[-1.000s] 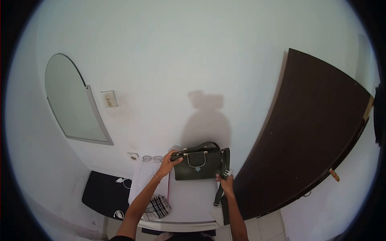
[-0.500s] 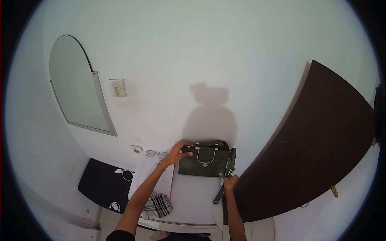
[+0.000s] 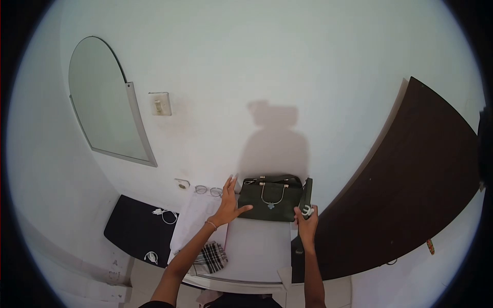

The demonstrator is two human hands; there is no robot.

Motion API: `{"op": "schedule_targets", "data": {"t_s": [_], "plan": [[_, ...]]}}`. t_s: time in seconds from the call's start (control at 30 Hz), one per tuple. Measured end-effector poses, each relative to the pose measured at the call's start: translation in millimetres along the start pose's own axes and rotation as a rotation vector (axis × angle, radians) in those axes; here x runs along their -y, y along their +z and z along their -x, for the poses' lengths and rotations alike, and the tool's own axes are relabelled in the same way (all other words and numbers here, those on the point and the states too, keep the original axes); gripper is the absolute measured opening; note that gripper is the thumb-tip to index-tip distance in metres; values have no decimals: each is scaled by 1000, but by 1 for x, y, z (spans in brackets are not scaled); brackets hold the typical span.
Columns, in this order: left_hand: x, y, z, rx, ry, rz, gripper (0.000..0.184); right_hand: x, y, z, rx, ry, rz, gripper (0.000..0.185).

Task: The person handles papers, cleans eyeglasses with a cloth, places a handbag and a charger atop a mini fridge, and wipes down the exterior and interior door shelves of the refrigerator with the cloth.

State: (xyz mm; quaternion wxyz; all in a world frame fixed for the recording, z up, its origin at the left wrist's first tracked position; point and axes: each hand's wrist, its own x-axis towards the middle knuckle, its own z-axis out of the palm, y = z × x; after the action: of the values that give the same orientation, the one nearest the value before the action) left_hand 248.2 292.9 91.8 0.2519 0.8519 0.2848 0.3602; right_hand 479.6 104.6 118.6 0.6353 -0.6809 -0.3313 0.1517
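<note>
A dark green handbag (image 3: 251, 208) stands upright on the white tabletop, close against the wall. A metal handle with a small flower-shaped charm (image 3: 271, 206) hangs on its front. My left hand (image 3: 228, 208) is at the bag's left side with the fingers spread; the thumb reaches towards its lower front, and I cannot tell whether it touches. At the right side, my right hand (image 3: 306, 226) has its fingers closed round a dark green strap (image 3: 307, 191) with a pale buckle. Part of the strap hangs below the hand.
Eyeglasses (image 3: 208, 190) and a white sheet (image 3: 195, 218) lie left of the bag, with a checked cloth (image 3: 211, 258) in front. A black surface (image 3: 136, 231) at far left bears white cables. A large dark brown panel (image 3: 400, 179) rises on the right. A mirror (image 3: 108, 102) hangs on the wall.
My left hand has let go of the bag's upper left corner and spread its fingers beside it. The right hand keeps hold of the strap. The view has shifted slightly.
</note>
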Motion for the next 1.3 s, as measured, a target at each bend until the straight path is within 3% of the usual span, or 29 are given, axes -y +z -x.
{"op": "schedule_targets", "data": {"t_s": [0.13,0.33,0.4,0.6,0.67,0.77,0.87,0.93,0.97,1.03,1.07,1.13,1.2,1.27,1.3], "plan": [[-8,-13,3,44,2,62,119,23,27,-18,106,-63,-172,36],[-4,-25,27,62,24,11,112,-13,72,-41,247,-81,-325,41],[-2,-27,35,56,19,-13,110,-2,77,-39,417,-53,-396,44],[-23,-30,38,55,50,85,79,37,110,-53,408,73,-561,41],[-32,-26,32,88,275,-168,62,38,121,-61,368,126,-645,39],[-41,-9,23,48,175,-395,54,32,126,-76,359,125,-663,33],[-45,-9,10,59,122,-549,56,34,112,-89,451,31,-530,31],[-38,-3,9,37,114,-519,55,49,95,-85,477,-11,-229,34],[-33,1,8,21,106,-491,55,53,89,-84,476,-15,-226,34],[-38,-4,5,-29,38,-406,55,57,80,-81,330,-252,244,33],[-40,-7,2,-73,-33,-324,55,53,78,-82,328,-253,243,33],[-34,-10,-7,-79,-27,-290,51,40,79,-85,135,-515,385,32],[-24,-11,-19,-89,-30,-254,47,30,80,-90,72,-494,417,33],[-8,-7,-31,-182,-50,93,40,29,81,-89,11,-471,448,34],[-2,-2,-34,-184,-53,91,40,31,81,-87,-1,-478,481,35]]}}
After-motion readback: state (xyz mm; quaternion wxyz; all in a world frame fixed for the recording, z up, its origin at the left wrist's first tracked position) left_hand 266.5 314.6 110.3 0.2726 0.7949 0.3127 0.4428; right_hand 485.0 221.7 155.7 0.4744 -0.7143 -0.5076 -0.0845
